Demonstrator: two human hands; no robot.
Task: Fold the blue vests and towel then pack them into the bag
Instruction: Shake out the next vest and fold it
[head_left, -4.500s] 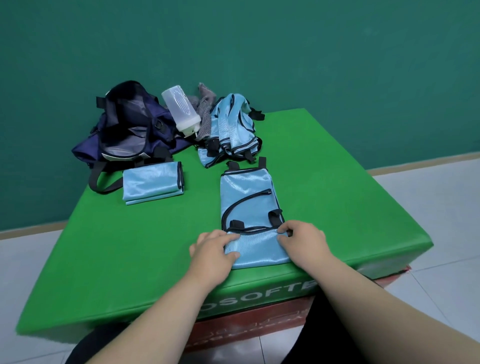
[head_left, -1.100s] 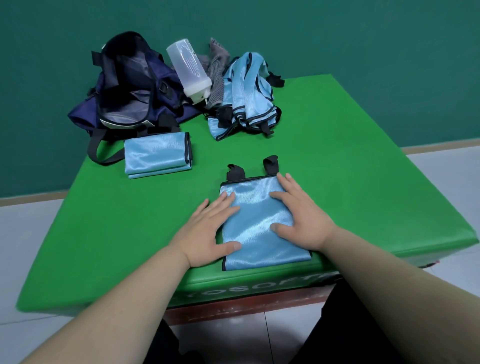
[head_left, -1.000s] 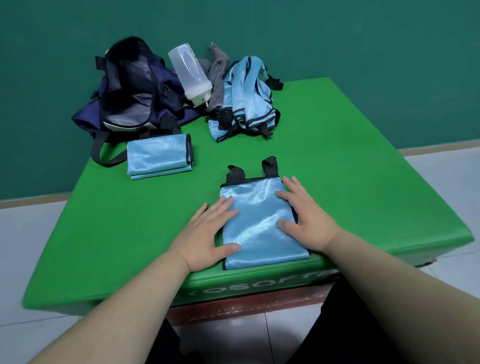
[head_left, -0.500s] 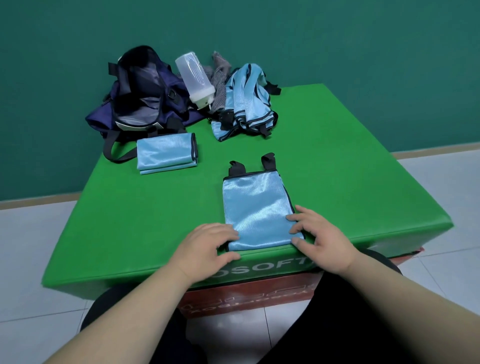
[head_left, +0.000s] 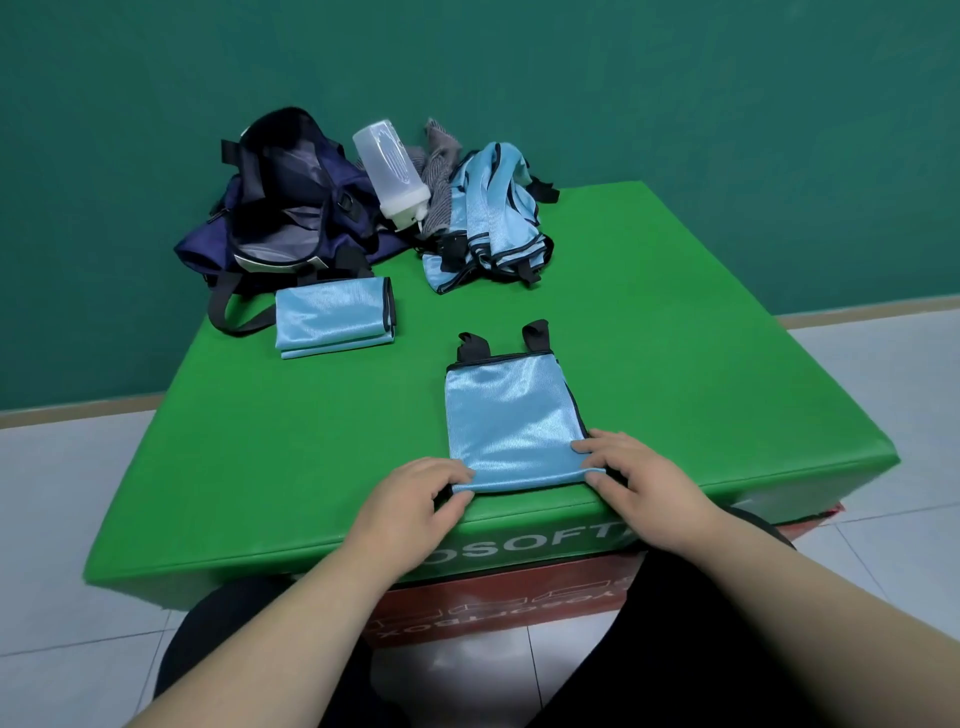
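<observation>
Vest (head_left: 511, 421) — which step are you doing?
I'm pinching its near corners at the bench (head_left: 260, 441) edge with left hand (head_left: 415, 499) and right hand (head_left: 639, 488); likely folding it forward next — lifting evenly.

We see a green padded mat (head_left: 701, 364) carrying a navy bag (head_left: 291, 208) and a heap of blue vests (head_left: 493, 228) at its far edge, a folded vest (head_left: 332, 322) beside the bag, and a second vest (head_left: 511, 421) at our near edge.
</observation>
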